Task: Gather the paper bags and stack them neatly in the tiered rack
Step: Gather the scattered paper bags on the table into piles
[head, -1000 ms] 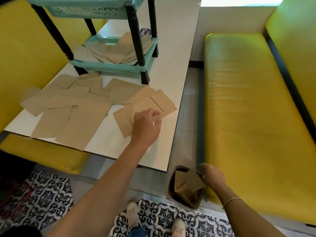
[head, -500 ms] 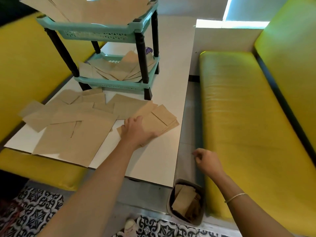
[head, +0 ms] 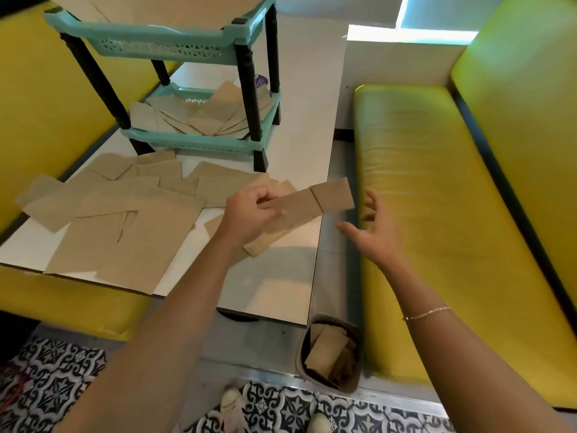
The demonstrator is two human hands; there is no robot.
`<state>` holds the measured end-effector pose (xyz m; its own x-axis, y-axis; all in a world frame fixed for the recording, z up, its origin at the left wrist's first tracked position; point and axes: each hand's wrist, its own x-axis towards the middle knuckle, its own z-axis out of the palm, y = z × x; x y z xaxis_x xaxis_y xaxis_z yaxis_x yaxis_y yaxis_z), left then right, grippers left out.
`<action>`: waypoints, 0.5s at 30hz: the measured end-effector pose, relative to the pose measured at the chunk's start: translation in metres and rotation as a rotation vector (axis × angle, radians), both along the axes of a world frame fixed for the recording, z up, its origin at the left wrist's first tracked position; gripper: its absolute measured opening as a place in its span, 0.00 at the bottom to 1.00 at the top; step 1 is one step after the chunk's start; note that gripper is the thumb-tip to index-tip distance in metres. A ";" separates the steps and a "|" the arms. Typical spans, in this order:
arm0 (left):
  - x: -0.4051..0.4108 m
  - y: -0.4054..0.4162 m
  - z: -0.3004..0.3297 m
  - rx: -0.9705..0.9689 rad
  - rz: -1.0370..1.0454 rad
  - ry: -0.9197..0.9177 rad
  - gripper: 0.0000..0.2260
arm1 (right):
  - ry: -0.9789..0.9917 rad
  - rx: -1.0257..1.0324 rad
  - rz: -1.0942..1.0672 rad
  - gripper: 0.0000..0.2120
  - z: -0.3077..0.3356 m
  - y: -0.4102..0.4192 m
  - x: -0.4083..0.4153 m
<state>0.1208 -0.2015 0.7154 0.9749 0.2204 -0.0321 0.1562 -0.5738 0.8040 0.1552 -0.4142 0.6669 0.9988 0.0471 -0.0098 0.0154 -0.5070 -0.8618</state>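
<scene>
- Left hand (head: 249,217) pinching a small stack of paper bags (head: 312,203), lifted just in front of the rack (head: 193,51).
- Right hand (head: 373,229) spread, holding nothing, right of that stack.
- More bags (head: 125,214) scattered on the desk (head: 274,276) before the rack; count unclear.
- Further bags on both rack tiers.
- Bin (head: 331,354) of bags on the floor nearer than the rack.
- No readable writing.
</scene>
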 end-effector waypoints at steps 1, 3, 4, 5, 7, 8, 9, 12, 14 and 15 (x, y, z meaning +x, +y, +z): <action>-0.002 -0.007 0.003 -0.020 -0.056 0.026 0.06 | -0.006 0.082 -0.001 0.35 0.007 -0.002 0.001; -0.006 -0.022 0.004 -0.058 -0.118 0.063 0.06 | -0.019 0.139 0.029 0.18 0.014 -0.011 0.003; -0.007 -0.029 0.001 -0.070 -0.133 0.076 0.07 | -0.009 0.127 0.041 0.12 0.015 -0.016 0.003; -0.007 -0.037 -0.004 -0.061 -0.139 0.085 0.07 | -0.004 0.110 0.047 0.10 0.014 -0.022 0.003; -0.008 -0.049 -0.013 -0.010 -0.119 0.068 0.07 | -0.005 0.066 0.006 0.08 0.006 -0.034 0.002; -0.008 -0.054 -0.018 0.006 -0.092 0.043 0.09 | -0.013 0.036 -0.036 0.06 0.000 -0.041 0.001; -0.008 -0.058 -0.021 0.011 -0.063 0.015 0.11 | -0.021 -0.011 -0.089 0.06 -0.008 -0.048 -0.001; -0.008 -0.067 -0.027 0.070 -0.016 -0.044 0.13 | 0.002 -0.181 -0.231 0.11 -0.039 -0.072 -0.013; -0.009 -0.070 -0.030 0.129 -0.022 -0.054 0.13 | 0.052 -0.309 -0.240 0.15 -0.060 -0.082 -0.027; -0.010 -0.070 -0.032 0.150 -0.029 -0.051 0.12 | 0.090 -0.385 -0.209 0.16 -0.071 -0.084 -0.034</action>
<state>0.1108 -0.2717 0.6833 0.9804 0.1911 0.0488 0.0993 -0.6919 0.7151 0.1207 -0.4982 0.5957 0.9809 -0.1798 -0.0739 -0.1876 -0.7755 -0.6028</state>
